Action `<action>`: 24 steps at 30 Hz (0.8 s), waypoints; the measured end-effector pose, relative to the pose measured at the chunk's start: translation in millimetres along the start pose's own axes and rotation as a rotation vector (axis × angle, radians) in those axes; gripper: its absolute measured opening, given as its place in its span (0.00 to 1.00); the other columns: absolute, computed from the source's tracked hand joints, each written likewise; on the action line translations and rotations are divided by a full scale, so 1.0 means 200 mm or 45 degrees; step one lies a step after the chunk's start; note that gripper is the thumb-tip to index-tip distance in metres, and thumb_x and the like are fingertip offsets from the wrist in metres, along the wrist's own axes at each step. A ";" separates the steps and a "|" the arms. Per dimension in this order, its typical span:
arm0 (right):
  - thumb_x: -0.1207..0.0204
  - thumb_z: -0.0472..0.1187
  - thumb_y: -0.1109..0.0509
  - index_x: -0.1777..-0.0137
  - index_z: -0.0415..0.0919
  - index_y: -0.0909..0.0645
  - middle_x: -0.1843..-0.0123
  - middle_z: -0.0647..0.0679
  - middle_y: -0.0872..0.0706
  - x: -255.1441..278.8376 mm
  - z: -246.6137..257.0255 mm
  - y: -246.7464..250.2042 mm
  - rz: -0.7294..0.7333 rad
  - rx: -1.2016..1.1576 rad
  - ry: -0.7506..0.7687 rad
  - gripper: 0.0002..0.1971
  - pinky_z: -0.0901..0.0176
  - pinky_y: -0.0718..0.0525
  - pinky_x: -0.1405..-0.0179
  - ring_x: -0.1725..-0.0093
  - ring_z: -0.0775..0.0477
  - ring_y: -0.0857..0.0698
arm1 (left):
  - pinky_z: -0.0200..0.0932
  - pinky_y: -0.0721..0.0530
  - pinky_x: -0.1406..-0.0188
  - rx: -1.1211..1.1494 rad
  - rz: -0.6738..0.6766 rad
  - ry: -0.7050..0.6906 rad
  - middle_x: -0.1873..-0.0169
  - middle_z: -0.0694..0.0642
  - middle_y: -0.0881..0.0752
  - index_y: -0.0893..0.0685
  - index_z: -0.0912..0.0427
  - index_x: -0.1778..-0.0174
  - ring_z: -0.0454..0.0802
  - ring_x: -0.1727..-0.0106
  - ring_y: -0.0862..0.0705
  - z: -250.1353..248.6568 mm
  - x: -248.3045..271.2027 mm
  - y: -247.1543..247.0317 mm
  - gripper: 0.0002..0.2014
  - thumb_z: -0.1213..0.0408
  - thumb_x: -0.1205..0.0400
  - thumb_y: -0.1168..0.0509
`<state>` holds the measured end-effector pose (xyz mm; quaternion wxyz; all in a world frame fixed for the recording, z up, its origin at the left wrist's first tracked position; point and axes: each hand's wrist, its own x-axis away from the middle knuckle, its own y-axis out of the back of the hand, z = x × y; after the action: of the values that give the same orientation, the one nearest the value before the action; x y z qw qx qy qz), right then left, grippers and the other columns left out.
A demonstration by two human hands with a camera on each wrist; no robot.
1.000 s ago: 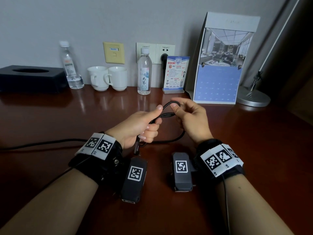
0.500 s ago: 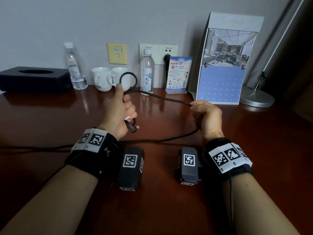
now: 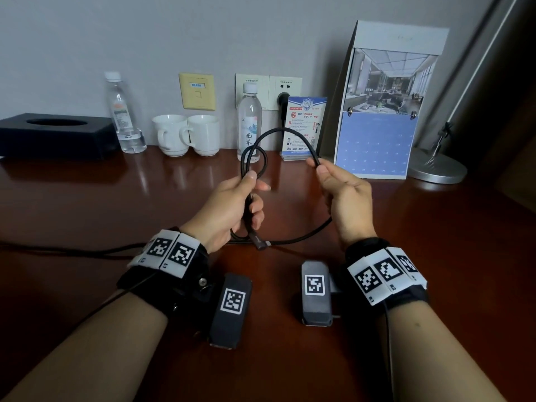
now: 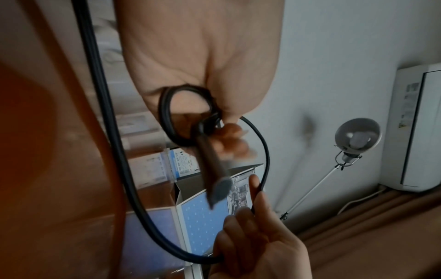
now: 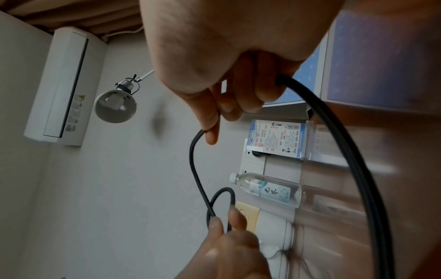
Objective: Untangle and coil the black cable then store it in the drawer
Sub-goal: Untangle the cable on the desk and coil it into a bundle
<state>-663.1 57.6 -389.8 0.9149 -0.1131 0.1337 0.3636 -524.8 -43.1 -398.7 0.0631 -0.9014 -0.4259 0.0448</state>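
Desk [image 3: 87, 204]: two hands gripping one black cable [image 3: 285, 131].

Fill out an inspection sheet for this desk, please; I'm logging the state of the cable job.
Surface: dark red wooden desk, glossy.
Job's things: black cable partly coiled, small loops gathered in the left hand, a larger arc running to the right hand; its connector hangs below the left hand. No drawer in view.
Clutter: two water bottles, two white cups, black tissue box, info card, desk calendar.
Grippers: left hand grips the loops; right hand pinches the cable.
Cables: the remaining length trails left across the desk.
Surroundings: grey wall with sockets, lamp base, air conditioner.
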 end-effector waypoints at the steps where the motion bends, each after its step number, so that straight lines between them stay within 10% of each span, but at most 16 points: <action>1: 0.17 0.32 0.36 0.37 0.32 0.16 0.85 0.64 0.26 0.00 0.00 -0.01 0.026 -0.008 -0.013 0.12 0.79 0.29 0.76 0.80 0.68 0.24 | 0.41 0.22 0.81 0.041 0.000 0.016 0.80 0.55 0.29 0.23 0.66 0.56 0.51 0.82 0.21 -0.01 0.01 0.00 0.16 0.59 0.10 0.48; 5: 0.17 0.33 0.36 0.39 0.31 0.15 0.86 0.61 0.29 0.01 0.00 -0.02 0.110 -0.004 -0.101 0.12 0.79 0.33 0.80 0.84 0.63 0.32 | 0.53 0.10 0.52 0.284 0.098 0.034 0.68 0.69 0.15 0.23 0.72 0.56 0.69 0.54 0.10 -0.01 0.01 0.00 0.12 0.74 0.11 0.48; 10: 0.21 0.36 0.30 0.52 0.35 0.09 0.81 0.58 0.24 0.00 -0.04 -0.02 0.180 0.095 -0.184 0.08 0.74 0.32 0.76 0.80 0.61 0.32 | 0.33 0.27 0.82 0.203 0.024 -0.011 0.70 0.59 0.18 0.19 0.71 0.54 0.41 0.81 0.27 0.00 0.00 0.01 0.12 0.78 0.13 0.48; 15: 0.25 0.40 0.27 0.60 0.41 0.07 0.67 0.31 0.13 0.00 -0.08 -0.04 0.308 0.182 -0.244 0.08 0.60 0.26 0.60 0.66 0.46 0.23 | 0.32 0.43 0.88 0.128 -0.034 -0.009 0.77 0.50 0.33 0.24 0.63 0.58 0.38 0.85 0.40 -0.02 -0.01 0.00 0.13 0.60 0.12 0.43; 18: 0.22 0.38 0.30 0.58 0.35 0.09 0.82 0.52 0.24 0.02 -0.05 -0.04 0.398 0.252 -0.244 0.10 0.73 0.32 0.76 0.81 0.59 0.29 | 0.33 0.43 0.85 -0.004 0.006 -0.048 0.74 0.50 0.36 0.27 0.58 0.59 0.41 0.80 0.42 -0.01 -0.01 0.00 0.12 0.55 0.16 0.35; 24: 0.21 0.41 0.32 0.62 0.36 0.11 0.82 0.48 0.31 0.06 -0.03 -0.06 0.625 0.273 -0.327 0.13 0.64 0.44 0.81 0.83 0.53 0.39 | 0.33 0.40 0.83 -0.122 0.093 -0.161 0.77 0.60 0.28 0.21 0.58 0.67 0.43 0.82 0.39 0.01 0.01 -0.03 0.13 0.59 0.17 0.33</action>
<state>-647.9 54.9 -398.2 0.8159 0.0668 0.0778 0.5691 -528.7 -38.2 -399.3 -0.0090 -0.9138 -0.3974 0.0835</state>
